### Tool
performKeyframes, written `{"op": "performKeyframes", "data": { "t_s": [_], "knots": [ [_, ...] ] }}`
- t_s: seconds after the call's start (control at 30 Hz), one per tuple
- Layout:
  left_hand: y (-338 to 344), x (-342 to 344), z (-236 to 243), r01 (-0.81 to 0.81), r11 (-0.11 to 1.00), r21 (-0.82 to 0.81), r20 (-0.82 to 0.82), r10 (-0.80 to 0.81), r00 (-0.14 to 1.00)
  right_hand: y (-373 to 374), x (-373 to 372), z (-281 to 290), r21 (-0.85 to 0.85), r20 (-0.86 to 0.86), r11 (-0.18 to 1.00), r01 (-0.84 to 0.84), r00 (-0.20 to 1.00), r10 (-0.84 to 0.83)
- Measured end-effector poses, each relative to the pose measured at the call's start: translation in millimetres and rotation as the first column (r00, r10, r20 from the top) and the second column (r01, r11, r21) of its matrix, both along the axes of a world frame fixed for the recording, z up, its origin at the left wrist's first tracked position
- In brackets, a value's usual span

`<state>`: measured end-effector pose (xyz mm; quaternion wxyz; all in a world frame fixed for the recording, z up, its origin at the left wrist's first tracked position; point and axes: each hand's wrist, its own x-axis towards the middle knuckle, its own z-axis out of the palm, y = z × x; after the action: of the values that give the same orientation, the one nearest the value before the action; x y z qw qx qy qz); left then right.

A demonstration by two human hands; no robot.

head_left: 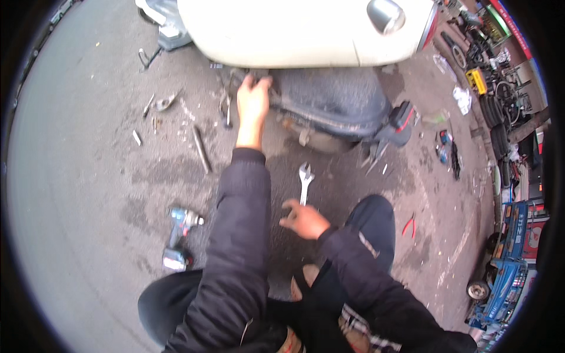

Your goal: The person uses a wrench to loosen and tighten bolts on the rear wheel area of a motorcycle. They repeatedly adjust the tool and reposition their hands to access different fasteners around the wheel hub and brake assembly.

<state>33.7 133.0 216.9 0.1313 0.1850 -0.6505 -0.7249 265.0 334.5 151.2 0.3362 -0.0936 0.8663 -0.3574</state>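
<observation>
A cream-white vehicle body [282, 35] with a silver rounded fitting fills the top, and a dark, scuffed rounded shell [329, 97] with a red reflector at its right end lies below its edge. My left hand [253, 100] reaches to the shell's left end, fingers bent; the fingertips and what they grip are hidden. Lower down, my right hand [307, 220] has thumb and finger apart. It is right at the handle of a silver adjustable wrench [305, 179], covering the handle's end; no grip on it shows.
A blue cordless drill [179, 235] lies left of my left forearm, with a metal bar [200, 149] and small tools beyond. Red-handled pliers [409, 226] are on the ground at right. Tyres [495, 120] and a blue cart [507, 265] stand farther right.
</observation>
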Motion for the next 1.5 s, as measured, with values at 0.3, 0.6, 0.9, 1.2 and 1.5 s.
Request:
{"op": "performKeyframes", "data": {
  "t_s": [0.3, 0.6, 0.9, 1.2, 1.5],
  "knots": [
    [0.0, -4.6, -19.2, -0.009, 0.999, 0.037, -0.045, 0.011, 0.999, 6.7, -3.3, -19.3, -0.013, 0.140, 1.000, -0.006, 0.990, 0.007],
    [3.3, -2.1, -14.9, -0.026, 0.998, 0.066, -0.055, 0.030, 0.998, 4.2, -5.1, -12.3, -0.006, 0.156, 1.000, -0.002, 0.988, 0.003],
    [1.8, -4.9, -18.0, -0.017, 0.999, 0.047, -0.051, 0.019, 0.999, 4.9, -4.7, -16.4, -0.011, 0.142, 1.000, -0.007, 0.990, 0.009],
    [2.0, -8.2, -24.8, -0.024, 0.997, 0.077, -0.065, 0.030, 0.997, 6.8, -3.5, -20.9, -0.030, 0.150, 1.000, -0.001, 0.989, 0.006],
    [2.9, -4.8, -21.7, -0.009, 0.996, 0.084, -0.079, 0.016, 0.997, 5.3, -5.3, -17.7, -0.004, 0.135, 1.000, -0.027, 0.991, 0.027]
  ]
}}
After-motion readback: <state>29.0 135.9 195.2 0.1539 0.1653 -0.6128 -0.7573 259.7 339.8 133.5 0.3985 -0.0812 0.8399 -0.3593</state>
